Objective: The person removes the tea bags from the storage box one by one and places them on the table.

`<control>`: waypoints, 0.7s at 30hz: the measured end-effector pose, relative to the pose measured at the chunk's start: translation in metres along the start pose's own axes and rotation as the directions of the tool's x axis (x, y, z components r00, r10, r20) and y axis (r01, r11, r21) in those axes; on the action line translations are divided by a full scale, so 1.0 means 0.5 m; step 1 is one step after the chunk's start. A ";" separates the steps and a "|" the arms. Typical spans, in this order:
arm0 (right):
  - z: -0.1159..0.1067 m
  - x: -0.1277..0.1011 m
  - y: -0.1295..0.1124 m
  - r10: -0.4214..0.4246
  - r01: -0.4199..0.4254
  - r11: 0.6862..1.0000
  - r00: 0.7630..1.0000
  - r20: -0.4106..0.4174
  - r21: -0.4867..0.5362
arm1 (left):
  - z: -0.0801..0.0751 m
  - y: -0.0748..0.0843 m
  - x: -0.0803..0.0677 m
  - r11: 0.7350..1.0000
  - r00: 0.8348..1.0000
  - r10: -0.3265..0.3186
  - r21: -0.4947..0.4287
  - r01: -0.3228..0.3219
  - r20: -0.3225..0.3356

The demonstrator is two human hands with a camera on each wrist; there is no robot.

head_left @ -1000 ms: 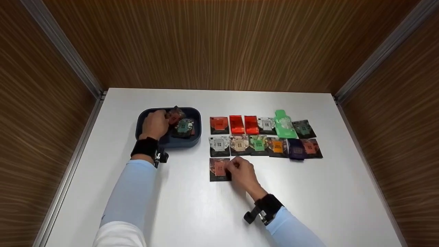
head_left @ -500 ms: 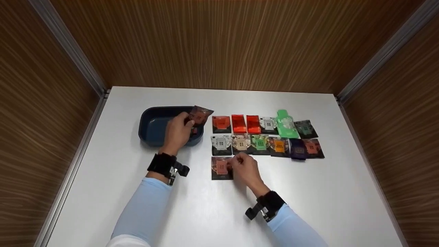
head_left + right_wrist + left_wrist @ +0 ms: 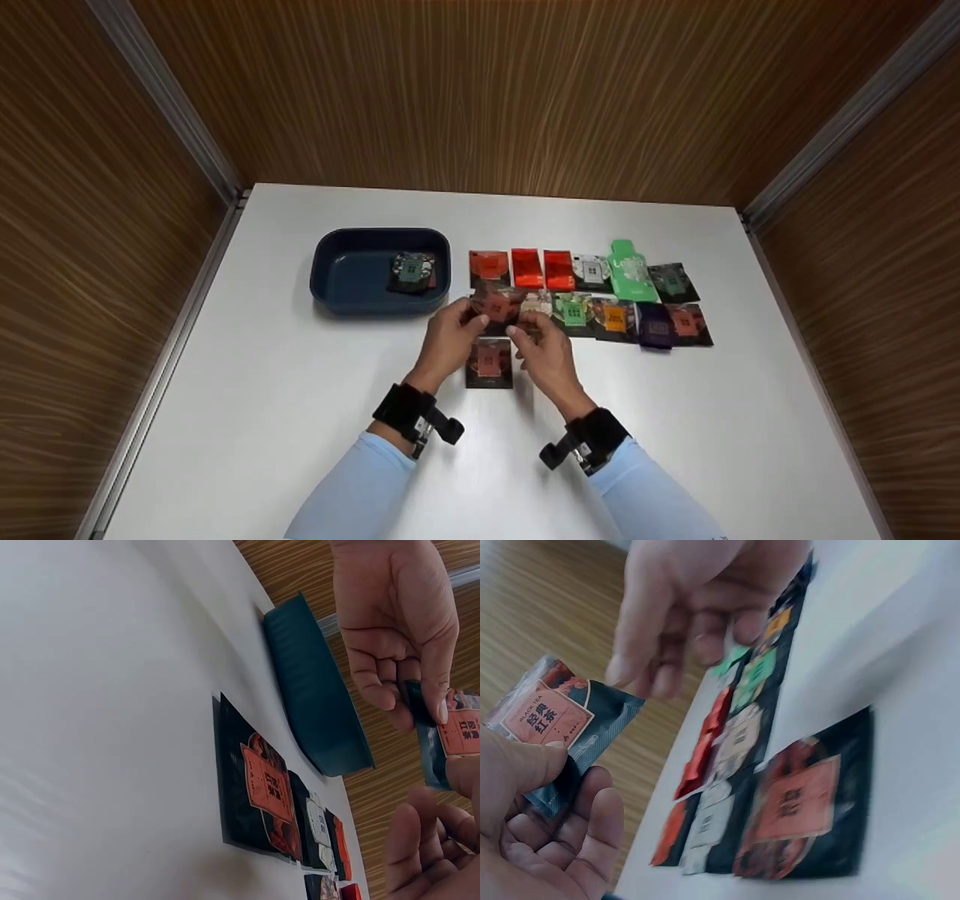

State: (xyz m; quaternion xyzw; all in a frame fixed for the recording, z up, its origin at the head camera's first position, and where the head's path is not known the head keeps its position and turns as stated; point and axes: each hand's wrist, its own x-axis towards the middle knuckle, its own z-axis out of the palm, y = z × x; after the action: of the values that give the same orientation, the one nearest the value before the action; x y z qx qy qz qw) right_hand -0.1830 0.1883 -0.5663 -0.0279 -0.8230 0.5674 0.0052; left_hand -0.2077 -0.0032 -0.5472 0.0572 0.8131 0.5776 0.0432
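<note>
In front of me both hands hold a dark tea sachet with a red label, raised over the sachets on the table. My left hand pinches its left side, thumb on the printed face. At the opposite edge my right hand has its thumb and fingertips on the sachet's corner, as the left wrist view shows. A matching red-label sachet lies flat just below the hands. Behind the raised packet, a white-label sachet of the middle row is mostly hidden in the head view.
A dark blue tray stands at the left with a green-label sachet and a little more in it. Two rows of packets, including red packets and a green pouch, lie on the white table. Wooden panels enclose it.
My left hand has lifted the red-label sachet out of the tray and carried it right. My right hand has let go of the flat sachet and risen to the lifted one.
</note>
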 end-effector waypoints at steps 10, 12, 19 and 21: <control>-0.004 -0.018 0.025 0.027 -0.022 0.998 0.995 -0.097 0.055 | 0.060 -0.028 -0.039 0.989 0.992 -0.095 -0.106 0.104 0.087; -0.009 -0.022 0.032 0.037 -0.031 0.998 0.994 -0.104 0.059 | 0.068 -0.033 -0.043 0.984 0.989 -0.116 -0.129 0.127 0.091; -0.031 -0.032 0.057 0.114 -0.108 0.992 0.986 -0.121 0.059 | 0.096 -0.045 -0.064 0.965 0.976 -0.190 -0.163 0.206 0.110; -0.037 -0.034 0.064 0.126 -0.119 0.991 0.984 -0.124 0.058 | 0.103 -0.046 -0.071 0.964 0.973 -0.203 -0.152 0.218 0.109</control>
State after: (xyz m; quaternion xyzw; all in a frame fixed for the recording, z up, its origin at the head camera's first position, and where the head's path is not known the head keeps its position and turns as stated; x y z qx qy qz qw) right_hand -0.1638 0.2161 -0.5890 -0.1146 -0.8032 0.5842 0.0236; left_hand -0.1665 0.0323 -0.5859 -0.0068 0.7617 0.6312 0.1463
